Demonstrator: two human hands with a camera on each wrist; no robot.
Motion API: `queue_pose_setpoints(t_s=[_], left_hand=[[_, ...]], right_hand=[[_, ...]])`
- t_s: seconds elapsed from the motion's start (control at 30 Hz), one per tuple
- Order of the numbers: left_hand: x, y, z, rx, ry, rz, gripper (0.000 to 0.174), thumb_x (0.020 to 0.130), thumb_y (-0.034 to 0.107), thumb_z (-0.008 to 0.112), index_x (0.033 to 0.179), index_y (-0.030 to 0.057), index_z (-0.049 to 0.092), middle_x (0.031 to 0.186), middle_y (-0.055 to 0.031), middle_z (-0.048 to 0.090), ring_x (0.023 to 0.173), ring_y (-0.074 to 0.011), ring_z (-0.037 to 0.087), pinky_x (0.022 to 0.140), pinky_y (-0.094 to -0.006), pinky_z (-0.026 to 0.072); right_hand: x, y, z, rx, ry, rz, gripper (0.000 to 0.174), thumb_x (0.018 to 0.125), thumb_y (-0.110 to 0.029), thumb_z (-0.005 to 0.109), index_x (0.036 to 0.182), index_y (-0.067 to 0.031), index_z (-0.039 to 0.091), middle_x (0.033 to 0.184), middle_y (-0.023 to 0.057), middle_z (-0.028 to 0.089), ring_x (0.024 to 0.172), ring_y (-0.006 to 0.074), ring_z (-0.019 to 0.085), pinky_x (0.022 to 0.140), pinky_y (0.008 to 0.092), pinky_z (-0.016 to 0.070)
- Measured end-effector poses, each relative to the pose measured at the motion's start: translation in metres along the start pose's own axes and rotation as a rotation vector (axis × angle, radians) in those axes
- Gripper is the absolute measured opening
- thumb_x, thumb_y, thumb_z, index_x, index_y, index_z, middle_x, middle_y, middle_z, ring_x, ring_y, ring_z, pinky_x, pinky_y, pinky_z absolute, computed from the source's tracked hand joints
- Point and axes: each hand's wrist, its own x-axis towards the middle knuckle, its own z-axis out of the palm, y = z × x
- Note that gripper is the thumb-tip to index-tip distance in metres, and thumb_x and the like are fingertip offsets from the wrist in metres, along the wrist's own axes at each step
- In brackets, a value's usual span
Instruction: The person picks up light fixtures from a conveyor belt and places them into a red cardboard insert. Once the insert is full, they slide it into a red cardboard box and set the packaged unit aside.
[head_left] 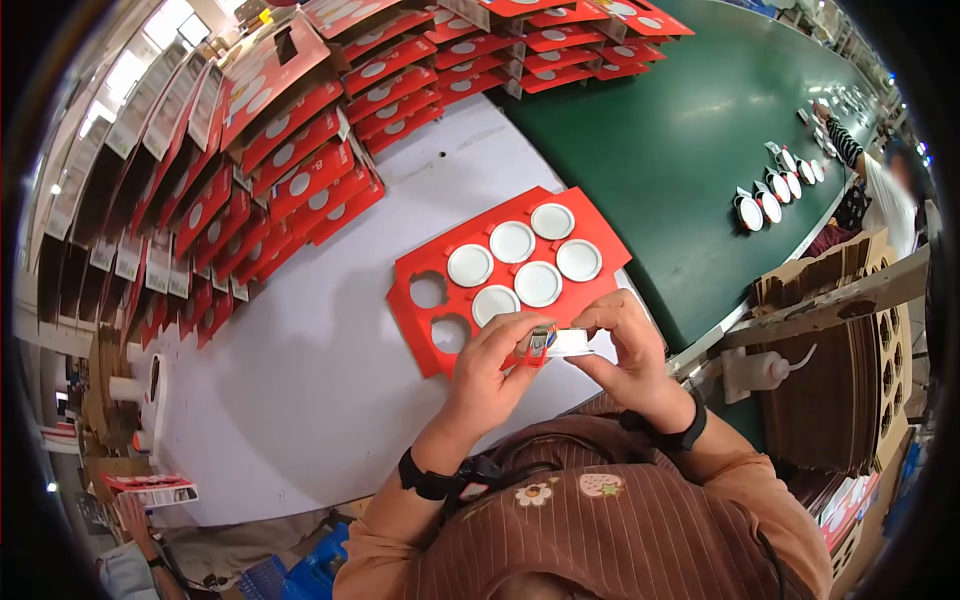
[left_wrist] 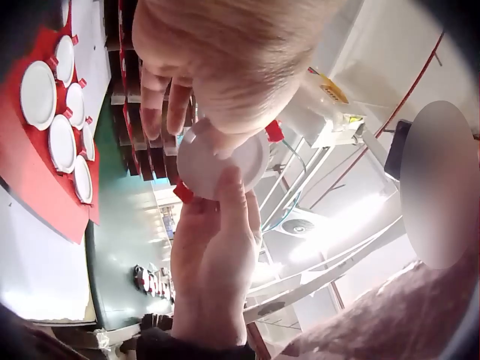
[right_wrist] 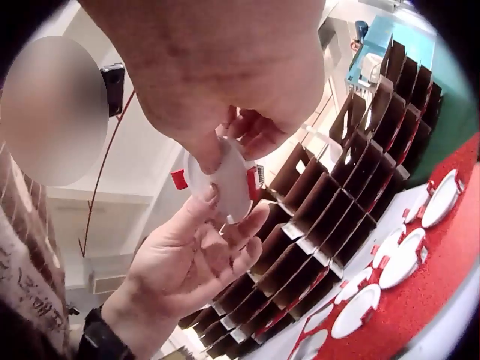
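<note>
Both hands hold a round white downlight (head_left: pixel 572 345) with red spring clips, in front of the body and over the near edge of the red card sheet (head_left: pixel 597 220). My left hand (head_left: pixel 490 375) pinches the side where a clip and small coloured wires show. At the opposite rim, the right hand (head_left: pixel 637 362) grips with thumb and fingers. In the left wrist view the thumbs press on the white face of the downlight (left_wrist: pixel 199 165). Several more white downlights (head_left: pixel 538 284) sit in the sheet's round cut-outs; two cut-outs at its left end hold none.
Tiered stacks of red printed cards (head_left: pixel 310 185) stand along the back and left of the white table (head_left: pixel 300 400). A green table (head_left: pixel 650 140) adjoins on the right, with more downlights (head_left: pixel 770 205) and another person (head_left: pixel 895 195) beside it. Cardboard (head_left: pixel 820 410) and a white bottle (head_left: pixel 760 370) are nearby.
</note>
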Motion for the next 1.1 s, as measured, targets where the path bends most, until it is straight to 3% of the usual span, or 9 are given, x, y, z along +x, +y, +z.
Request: queue_pose_setpoints(t_s=[0.2, 0.37, 0.43, 0.53, 0.6, 0.67, 0.73, 0.9, 1.1], left_hand=[[-0.023, -0.001, -0.002, -0.203, 0.022, -0.205, 0.039, 0.083, -0.004, 0.065, 0.120, 0.0018, 0.055, 0.105, -0.0064, 0.060, 0.092, -0.0145, 0.060, 0.077, -0.0273, 0.0521], [-0.030, -0.011, -0.015, -0.453, -0.076, -0.415, 0.049, 0.085, -0.002, 0.063, 0.130, 0.0019, 0.046, 0.111, -0.0072, 0.057, 0.089, -0.0115, 0.058, 0.079, -0.0278, 0.0512], [-0.031, -0.033, -0.034, -0.380, 0.023, -0.323, 0.063, 0.082, 0.004, 0.070, 0.138, 0.0043, 0.039, 0.126, -0.0082, 0.050, 0.108, -0.0147, 0.052, 0.080, -0.0275, 0.0495], [-0.031, -0.101, -0.081, -0.043, 0.509, -0.658, 0.077, 0.082, 0.025, 0.069, 0.143, -0.0011, 0.028, 0.139, -0.0187, 0.038, 0.124, -0.0259, 0.044, 0.096, -0.0381, 0.0442], [-0.034, -0.150, -0.101, 0.197, 0.552, -0.756, 0.078, 0.084, 0.032, 0.065, 0.143, -0.0030, 0.028, 0.137, -0.0196, 0.042, 0.122, -0.0269, 0.047, 0.094, -0.0377, 0.0453], [-0.036, -0.181, -0.111, -0.252, 0.431, -0.964, 0.071, 0.088, 0.036, 0.060, 0.141, -0.0026, 0.032, 0.136, -0.0148, 0.043, 0.120, -0.0237, 0.046, 0.098, -0.0352, 0.0405], [-0.023, -0.164, -0.108, -0.224, 0.529, -0.956, 0.058, 0.090, 0.037, 0.058, 0.132, -0.0005, 0.043, 0.128, -0.0133, 0.051, 0.111, -0.0219, 0.052, 0.094, -0.0351, 0.0430], [-0.018, -0.146, -0.107, -0.563, 0.358, -0.932, 0.042, 0.087, 0.030, 0.064, 0.116, 0.0010, 0.055, 0.109, -0.0063, 0.062, 0.094, -0.0148, 0.061, 0.079, -0.0321, 0.0487], [-0.027, -0.142, -0.097, -0.797, 0.139, -0.865, 0.039, 0.090, 0.021, 0.060, 0.125, 0.0041, 0.053, 0.117, -0.0081, 0.061, 0.104, -0.0167, 0.060, 0.086, -0.0310, 0.0478]], right_hand=[[0.008, -0.014, -0.006, -0.085, -0.322, 0.031, 0.035, 0.075, -0.007, 0.076, 0.106, -0.0013, 0.060, 0.091, 0.0105, 0.060, 0.083, 0.0227, 0.059, 0.071, 0.0323, 0.0486], [-0.002, -0.005, 0.004, -0.058, -0.329, 0.168, 0.033, 0.080, -0.009, 0.072, 0.108, 0.0000, 0.060, 0.085, 0.0110, 0.061, 0.075, 0.0222, 0.060, 0.067, 0.0318, 0.0488], [0.000, 0.001, 0.004, -0.061, -0.351, 0.228, 0.033, 0.082, -0.010, 0.071, 0.110, 0.0009, 0.059, 0.083, 0.0107, 0.061, 0.071, 0.0207, 0.060, 0.065, 0.0310, 0.0490], [0.005, 0.009, 0.005, -0.005, -0.335, 0.486, 0.031, 0.086, -0.011, 0.067, 0.111, 0.0032, 0.056, 0.078, 0.0093, 0.062, 0.063, 0.0158, 0.059, 0.059, 0.0284, 0.0485], [0.009, 0.024, 0.011, 0.048, -0.294, 0.605, 0.030, 0.089, -0.011, 0.065, 0.111, 0.0046, 0.054, 0.075, 0.0073, 0.063, 0.061, 0.0114, 0.058, 0.055, 0.0263, 0.0475], [0.016, 0.040, 0.018, 0.083, -0.306, 0.646, 0.027, 0.089, -0.013, 0.065, 0.108, 0.0047, 0.055, 0.074, 0.0067, 0.062, 0.063, 0.0106, 0.058, 0.056, 0.0260, 0.0475], [0.026, 0.052, 0.027, 0.078, -0.281, 0.631, 0.026, 0.089, -0.014, 0.065, 0.105, 0.0043, 0.056, 0.072, 0.0058, 0.061, 0.064, 0.0106, 0.058, 0.056, 0.0259, 0.0475], [0.058, 0.049, 0.041, -0.082, -0.292, 0.599, 0.028, 0.089, -0.018, 0.065, 0.105, 0.0033, 0.058, 0.078, 0.0073, 0.063, 0.065, 0.0123, 0.060, 0.059, 0.0276, 0.0495], [0.072, 0.047, 0.068, -0.229, -0.311, 0.558, 0.031, 0.085, -0.022, 0.067, 0.104, 0.0019, 0.060, 0.080, 0.0132, 0.066, 0.069, 0.0207, 0.065, 0.062, 0.0322, 0.0516]])
